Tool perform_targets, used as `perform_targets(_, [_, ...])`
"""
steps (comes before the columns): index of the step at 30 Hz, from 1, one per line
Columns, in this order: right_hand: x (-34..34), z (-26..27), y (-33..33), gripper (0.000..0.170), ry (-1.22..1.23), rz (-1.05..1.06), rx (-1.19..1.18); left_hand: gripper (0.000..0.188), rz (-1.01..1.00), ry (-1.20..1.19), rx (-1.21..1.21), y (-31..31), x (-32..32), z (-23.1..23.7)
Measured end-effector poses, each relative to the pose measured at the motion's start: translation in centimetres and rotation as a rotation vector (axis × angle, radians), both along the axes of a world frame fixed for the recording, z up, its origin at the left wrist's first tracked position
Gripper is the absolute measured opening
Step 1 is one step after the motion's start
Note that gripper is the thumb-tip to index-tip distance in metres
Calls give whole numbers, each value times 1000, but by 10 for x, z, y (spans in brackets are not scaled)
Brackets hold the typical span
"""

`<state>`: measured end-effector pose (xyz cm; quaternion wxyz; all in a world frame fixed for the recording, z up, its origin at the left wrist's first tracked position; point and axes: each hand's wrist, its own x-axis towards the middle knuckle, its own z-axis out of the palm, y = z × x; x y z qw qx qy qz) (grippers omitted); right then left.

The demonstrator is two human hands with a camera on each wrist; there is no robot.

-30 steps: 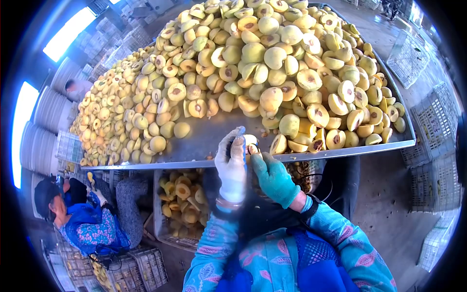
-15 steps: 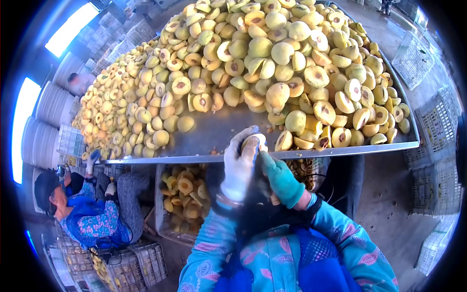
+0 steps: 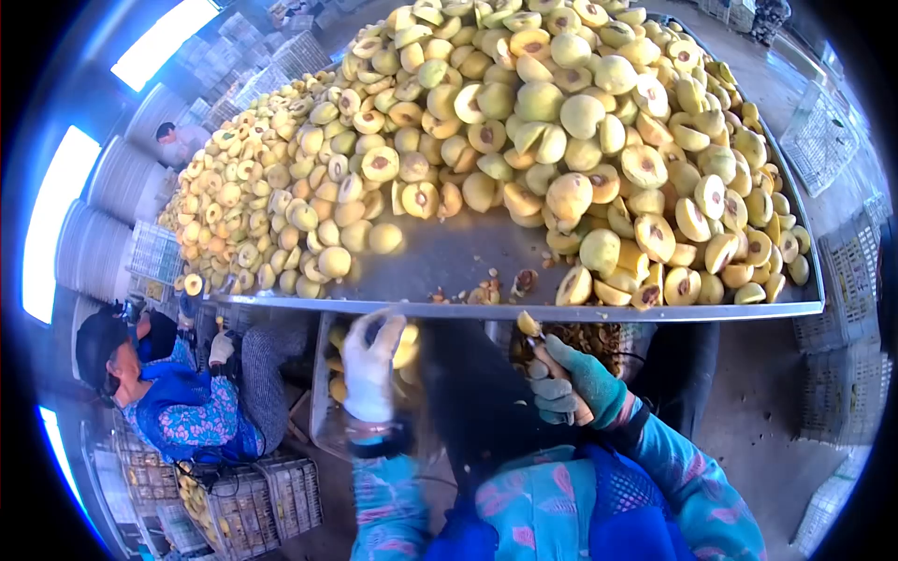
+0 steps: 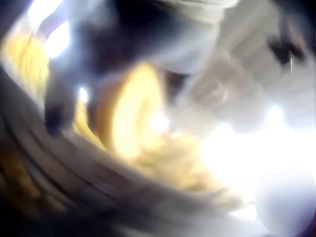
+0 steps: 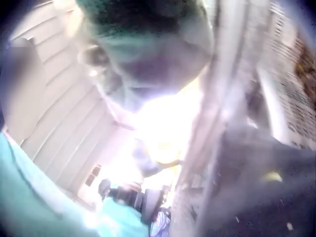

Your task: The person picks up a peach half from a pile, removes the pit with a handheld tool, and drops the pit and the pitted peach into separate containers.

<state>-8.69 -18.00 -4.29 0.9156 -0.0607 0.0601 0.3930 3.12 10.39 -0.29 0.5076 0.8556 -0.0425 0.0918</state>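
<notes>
In the head view my white-gloved left hand [image 3: 371, 366] is over a crate below the tray's front edge, fingers bent and apart. A blurred yellow fruit half [image 3: 407, 348] is beside its thumb; the left wrist view shows a cut fruit half [image 4: 136, 116] close under the fingers, without clear contact. My green-gloved right hand [image 3: 578, 383] grips a tool by its wooden handle [image 3: 582, 409], with a small yellow piece [image 3: 528, 324] at its tip. Halved fruit [image 3: 571, 196] is heaped on the metal tray [image 3: 421, 271].
Pit scraps [image 3: 485, 292] lie near the tray's front edge. Below it, a container of brown scraps [image 3: 599, 341] stands behind my right hand. At left another person [image 3: 192, 402] sits beside fruit-filled crates [image 3: 248, 514]. More crates [image 3: 837, 393] stand at right.
Both hands were together at the tray's edge around a fruit. They have separated: my left hand moved left over the crate, and my right hand moved down and right with the tool.
</notes>
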Motion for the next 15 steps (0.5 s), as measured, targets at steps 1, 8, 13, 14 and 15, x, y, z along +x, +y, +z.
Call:
perform_targets(1, [-5, -19, 1, 44, 107, -16, -66, 28, 16, -64, 373, 24, 15, -3])
perform_targets(8, [15, 19, 34, 35, 73, 25, -384, 63, -118, 104, 1063, -25, 182, -8])
perform_targets(13, [31, 47, 27, 35, -221, -292, -941, 55, -253, 223, 1107, -13, 174, 6])
perform_targets(14, [38, 42, 27, 35, -209, -258, -969, 50, -230, 393, 571, -7, 169, 5])
perform_targets(15, [44, 31, 33, 35, -210, -248, -964, 45, -189, 527, 27, -1, 162, 5])
